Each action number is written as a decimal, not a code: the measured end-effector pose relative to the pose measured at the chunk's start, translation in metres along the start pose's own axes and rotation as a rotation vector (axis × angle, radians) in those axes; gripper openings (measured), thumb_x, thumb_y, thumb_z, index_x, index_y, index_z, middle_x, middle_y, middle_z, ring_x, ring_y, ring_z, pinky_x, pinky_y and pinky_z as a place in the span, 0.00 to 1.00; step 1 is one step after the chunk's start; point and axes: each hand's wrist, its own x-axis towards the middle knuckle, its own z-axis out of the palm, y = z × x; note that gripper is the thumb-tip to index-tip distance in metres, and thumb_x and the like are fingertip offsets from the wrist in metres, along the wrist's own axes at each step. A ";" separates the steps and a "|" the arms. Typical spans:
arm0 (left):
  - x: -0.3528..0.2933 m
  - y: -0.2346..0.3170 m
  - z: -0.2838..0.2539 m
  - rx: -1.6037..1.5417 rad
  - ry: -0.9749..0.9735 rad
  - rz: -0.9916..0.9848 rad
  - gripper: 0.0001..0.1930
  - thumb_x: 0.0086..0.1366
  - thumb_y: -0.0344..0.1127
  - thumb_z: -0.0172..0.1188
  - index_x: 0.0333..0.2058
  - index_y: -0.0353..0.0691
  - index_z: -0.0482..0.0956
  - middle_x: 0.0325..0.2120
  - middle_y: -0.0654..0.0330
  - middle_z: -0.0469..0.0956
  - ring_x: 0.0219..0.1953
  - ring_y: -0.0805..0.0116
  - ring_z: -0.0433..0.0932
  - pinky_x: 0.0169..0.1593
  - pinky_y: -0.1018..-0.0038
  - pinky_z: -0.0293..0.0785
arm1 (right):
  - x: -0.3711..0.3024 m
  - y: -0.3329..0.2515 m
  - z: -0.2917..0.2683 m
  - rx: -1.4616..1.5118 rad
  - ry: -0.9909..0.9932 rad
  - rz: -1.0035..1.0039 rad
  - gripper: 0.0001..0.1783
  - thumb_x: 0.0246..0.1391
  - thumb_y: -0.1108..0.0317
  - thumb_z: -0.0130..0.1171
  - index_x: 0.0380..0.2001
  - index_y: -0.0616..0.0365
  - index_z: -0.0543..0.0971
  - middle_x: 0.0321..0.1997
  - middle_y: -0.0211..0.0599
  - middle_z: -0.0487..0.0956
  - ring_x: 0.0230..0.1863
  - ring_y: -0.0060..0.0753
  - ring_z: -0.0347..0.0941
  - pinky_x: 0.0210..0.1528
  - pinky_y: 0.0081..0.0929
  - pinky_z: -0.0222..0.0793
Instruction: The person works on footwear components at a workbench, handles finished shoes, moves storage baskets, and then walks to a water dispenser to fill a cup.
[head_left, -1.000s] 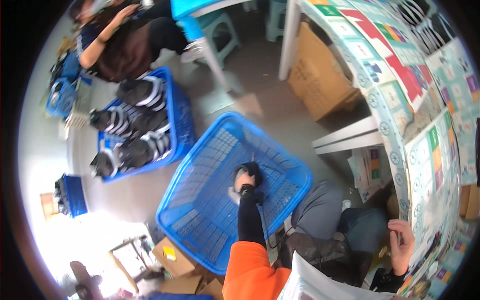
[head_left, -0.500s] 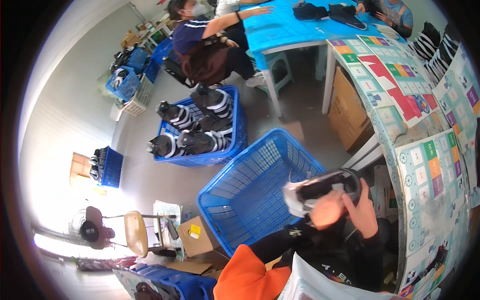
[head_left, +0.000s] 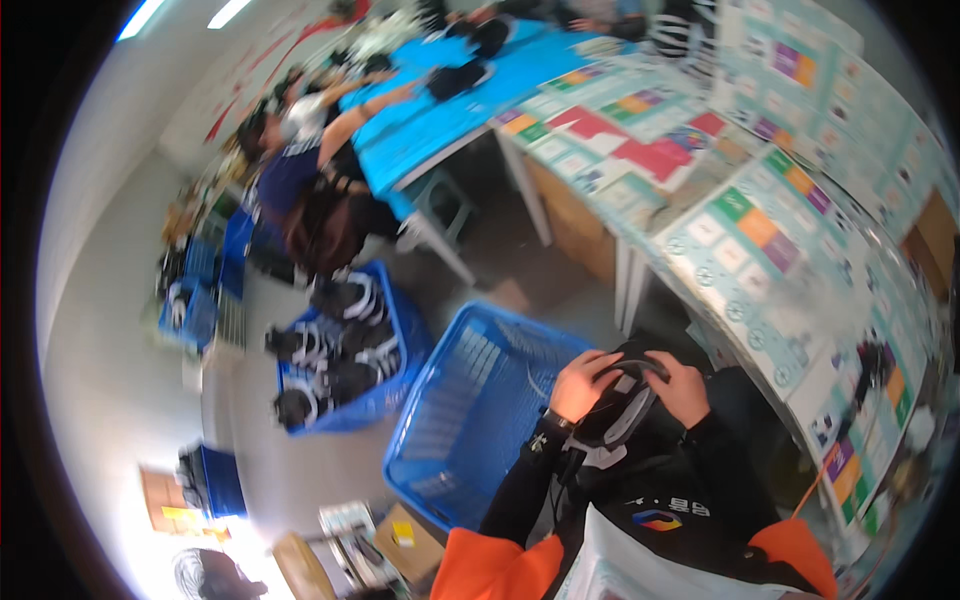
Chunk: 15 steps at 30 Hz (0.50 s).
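Note:
A black shoe (head_left: 610, 418) with a pale grey and white lower part is in front of my body, its opening tilted upward. My left hand (head_left: 582, 388) grips the left side of its collar, fingers curled over the rim. On the opposite side of the collar, my right hand (head_left: 685, 390) curls its fingers over the edge in the same way. Just left of the shoe stands a large blue plastic basket (head_left: 470, 430). Nothing shows in the visible part of it. The underside of the shoe is hidden from me.
A second blue basket (head_left: 405, 375) holds several black-and-white shoes (head_left: 345, 340). To my right runs a worktable (head_left: 690, 235) covered with patterned sheets. People (head_left: 300, 185) sit around a blue-topped table (head_left: 410, 135) with dark shoes. A cardboard box (head_left: 408, 540) and fan (head_left: 215, 575) are at lower left.
The shoe has turned from pointing left over the basket to pointing down toward me. Both hands now hold its collar. My view has swung to the right.

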 end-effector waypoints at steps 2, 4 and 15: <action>0.007 0.004 0.011 -0.034 -0.056 -0.054 0.14 0.64 0.38 0.69 0.46 0.42 0.88 0.40 0.53 0.84 0.42 0.53 0.84 0.45 0.66 0.80 | -0.008 0.024 0.001 0.053 0.036 0.067 0.21 0.53 0.62 0.73 0.50 0.52 0.83 0.26 0.42 0.77 0.28 0.43 0.79 0.32 0.35 0.71; 0.008 0.000 0.025 -0.064 -0.091 -0.055 0.14 0.64 0.38 0.69 0.46 0.42 0.88 0.40 0.54 0.84 0.41 0.53 0.84 0.46 0.67 0.79 | -0.018 0.039 -0.002 0.129 0.100 0.076 0.20 0.52 0.64 0.74 0.49 0.54 0.83 0.29 0.40 0.78 0.30 0.38 0.79 0.33 0.32 0.72; 0.019 -0.016 0.040 -0.098 -0.218 -0.096 0.12 0.65 0.41 0.69 0.41 0.40 0.89 0.36 0.56 0.84 0.40 0.58 0.83 0.44 0.69 0.77 | -0.042 0.095 0.021 0.695 0.225 0.155 0.10 0.54 0.75 0.72 0.40 0.66 0.86 0.38 0.34 0.84 0.37 0.24 0.81 0.41 0.22 0.75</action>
